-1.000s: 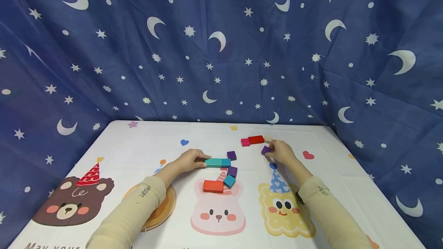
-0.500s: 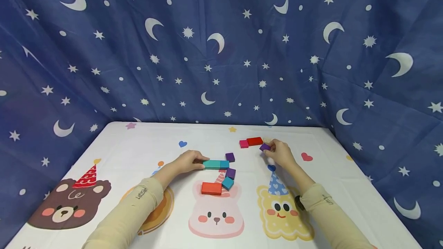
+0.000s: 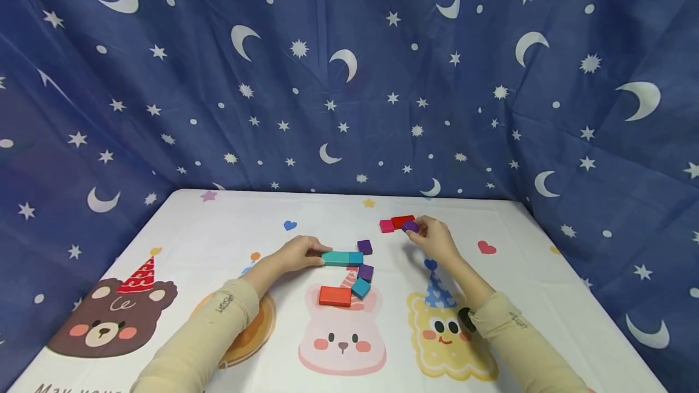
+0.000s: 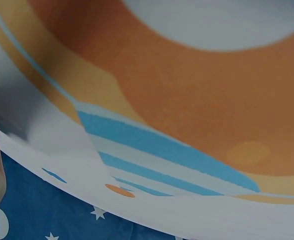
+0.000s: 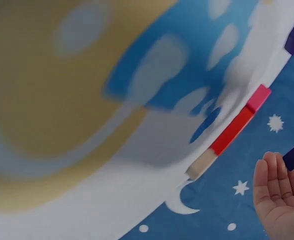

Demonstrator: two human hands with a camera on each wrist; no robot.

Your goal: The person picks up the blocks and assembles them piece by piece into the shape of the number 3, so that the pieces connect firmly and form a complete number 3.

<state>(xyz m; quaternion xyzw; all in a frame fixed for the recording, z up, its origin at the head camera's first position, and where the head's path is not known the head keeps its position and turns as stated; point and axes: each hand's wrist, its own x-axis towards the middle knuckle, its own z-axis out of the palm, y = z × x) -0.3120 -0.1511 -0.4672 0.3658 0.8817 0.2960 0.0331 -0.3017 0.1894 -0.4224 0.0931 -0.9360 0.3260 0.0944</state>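
My right hand (image 3: 437, 240) pinches a small purple block (image 3: 411, 226) between thumb and fingertips, just in front of a red block (image 3: 402, 221). A pink block (image 3: 386, 226) touches the red one's left end. The cream block (image 5: 202, 164) at its other end shows only in the right wrist view; the hand hides it in the head view. My left hand (image 3: 300, 253) holds the left end of a long teal block (image 3: 335, 258) by thumb and fingers. Against its right end sits a blue block (image 3: 355, 259).
Behind the blue block lies a purple block (image 3: 364, 247). In front of it are another purple block (image 3: 365, 272), a turned blue block (image 3: 360, 288) and an orange-red block (image 3: 335, 296). A starry blue curtain (image 3: 273, 77) rises behind the white printed tablecloth (image 3: 246, 214).
My right hand has brought the purple block leftward and up off the cloth, from beside the cream block to before the red one. The left hand stays at the teal block.
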